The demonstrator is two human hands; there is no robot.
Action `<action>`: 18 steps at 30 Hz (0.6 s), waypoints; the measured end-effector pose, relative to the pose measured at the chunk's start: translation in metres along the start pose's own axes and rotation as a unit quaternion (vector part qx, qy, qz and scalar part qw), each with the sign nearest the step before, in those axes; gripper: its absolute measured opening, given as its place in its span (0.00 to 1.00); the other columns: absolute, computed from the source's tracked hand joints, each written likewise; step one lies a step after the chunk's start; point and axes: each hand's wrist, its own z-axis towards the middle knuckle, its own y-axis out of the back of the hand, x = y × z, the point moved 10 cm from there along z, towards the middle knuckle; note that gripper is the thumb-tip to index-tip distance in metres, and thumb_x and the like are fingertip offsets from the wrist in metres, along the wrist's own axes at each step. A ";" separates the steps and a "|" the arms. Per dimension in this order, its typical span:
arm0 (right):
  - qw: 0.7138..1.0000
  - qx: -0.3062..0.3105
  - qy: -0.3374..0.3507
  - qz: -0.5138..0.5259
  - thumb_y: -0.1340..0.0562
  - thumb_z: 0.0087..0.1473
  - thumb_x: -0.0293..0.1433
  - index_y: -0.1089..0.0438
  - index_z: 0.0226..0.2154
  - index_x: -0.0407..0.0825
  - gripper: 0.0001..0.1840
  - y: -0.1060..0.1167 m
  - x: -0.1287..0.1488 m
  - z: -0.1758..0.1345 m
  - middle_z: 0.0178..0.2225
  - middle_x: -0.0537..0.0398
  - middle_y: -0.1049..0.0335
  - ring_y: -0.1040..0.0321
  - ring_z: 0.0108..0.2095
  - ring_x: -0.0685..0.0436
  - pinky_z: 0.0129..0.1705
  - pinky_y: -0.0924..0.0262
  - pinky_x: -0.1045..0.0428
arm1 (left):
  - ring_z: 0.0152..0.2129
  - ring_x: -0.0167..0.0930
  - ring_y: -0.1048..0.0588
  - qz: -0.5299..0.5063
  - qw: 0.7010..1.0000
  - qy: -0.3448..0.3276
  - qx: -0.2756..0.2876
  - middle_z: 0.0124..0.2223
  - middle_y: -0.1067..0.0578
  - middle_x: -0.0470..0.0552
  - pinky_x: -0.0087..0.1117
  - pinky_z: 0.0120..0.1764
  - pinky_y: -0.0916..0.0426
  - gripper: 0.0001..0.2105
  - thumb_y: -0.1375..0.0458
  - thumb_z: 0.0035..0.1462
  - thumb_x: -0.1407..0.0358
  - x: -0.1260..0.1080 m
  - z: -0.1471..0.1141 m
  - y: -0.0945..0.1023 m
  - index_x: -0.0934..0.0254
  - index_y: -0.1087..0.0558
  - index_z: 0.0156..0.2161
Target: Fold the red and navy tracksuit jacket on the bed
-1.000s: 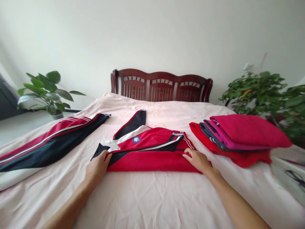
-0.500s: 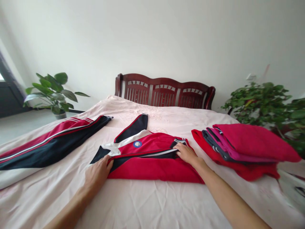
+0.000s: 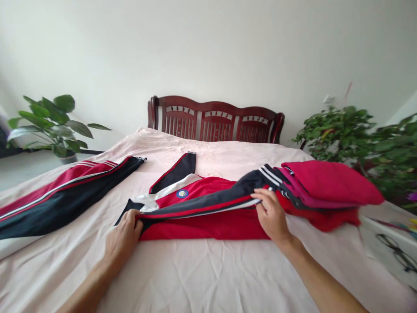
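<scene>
A red, white and dark track jacket (image 3: pixel 202 228) with a round blue badge lies partly folded on the bed. My left hand (image 3: pixel 125 234) is closed on its shoulder, near the white collar. With thumb and fingers together, my right hand (image 3: pixel 272 215) pinches the near sleeve close to its striped cuff. That dark sleeve (image 3: pixel 224 200) is drawn out to the right across the jacket, its cuff end raised. The other sleeve (image 3: pixel 176 174) points away from me, flat on the sheet.
Red and dark track trousers (image 3: pixel 65 200) lie at left. Folded clothes (image 3: pixel 332 182) are stacked at right, just beyond the cuff. Glasses (image 3: pixel 395 252) rest on a pale surface at far right. A wooden headboard (image 3: pixel 216 121) and potted plants (image 3: pixel 55 126) stand behind.
My right hand has lifted the sleeve's cuff end and pulled it to the right, towards the stack. My left hand stays at the shoulder. The view has shifted slightly right.
</scene>
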 end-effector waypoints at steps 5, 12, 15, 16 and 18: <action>0.976 0.165 -0.140 0.005 0.48 0.54 0.27 0.25 0.38 0.54 0.18 0.002 -0.043 -0.110 0.41 0.53 0.23 0.26 0.44 0.43 0.48 0.31 0.47 | 0.35 0.38 0.23 0.047 0.999 -0.014 0.008 0.53 0.26 0.53 0.35 0.30 0.40 0.12 0.59 0.64 0.63 -0.007 -0.003 -0.003 0.58 0.35 0.46; 0.911 0.101 -0.390 -0.086 0.49 0.54 0.44 0.26 0.46 0.50 0.26 0.046 -0.148 -0.118 0.50 0.46 0.26 0.28 0.48 0.37 0.52 0.36 0.44 | 0.47 0.40 0.28 0.062 0.995 -0.078 -0.026 0.49 0.26 0.53 0.35 0.36 0.37 0.12 0.57 0.63 0.66 -0.018 -0.010 0.002 0.58 0.32 0.45; 0.884 0.179 -0.428 -0.057 0.48 0.53 0.47 0.25 0.44 0.47 0.28 0.026 -0.181 -0.126 0.48 0.42 0.24 0.28 0.50 0.34 0.53 0.36 0.43 | 0.45 0.40 0.28 0.063 0.994 -0.085 -0.036 0.49 0.27 0.52 0.35 0.37 0.37 0.12 0.57 0.63 0.66 -0.017 -0.013 0.004 0.58 0.32 0.44; 0.882 0.202 -0.423 -0.038 0.46 0.52 0.47 0.24 0.42 0.46 0.27 0.017 -0.185 -0.128 0.45 0.42 0.23 0.27 0.48 0.35 0.51 0.35 0.44 | 0.45 0.39 0.28 0.062 0.994 -0.085 -0.038 0.49 0.27 0.52 0.35 0.37 0.37 0.11 0.57 0.64 0.66 -0.016 -0.013 0.005 0.58 0.32 0.44; 0.886 0.229 -0.404 -0.014 0.42 0.49 0.45 0.23 0.36 0.48 0.21 0.003 -0.186 -0.130 0.37 0.47 0.21 0.25 0.42 0.36 0.45 0.32 0.46 | 0.44 0.39 0.28 0.059 0.994 -0.085 -0.044 0.48 0.27 0.52 0.34 0.36 0.37 0.11 0.56 0.64 0.65 -0.016 -0.013 0.006 0.58 0.32 0.43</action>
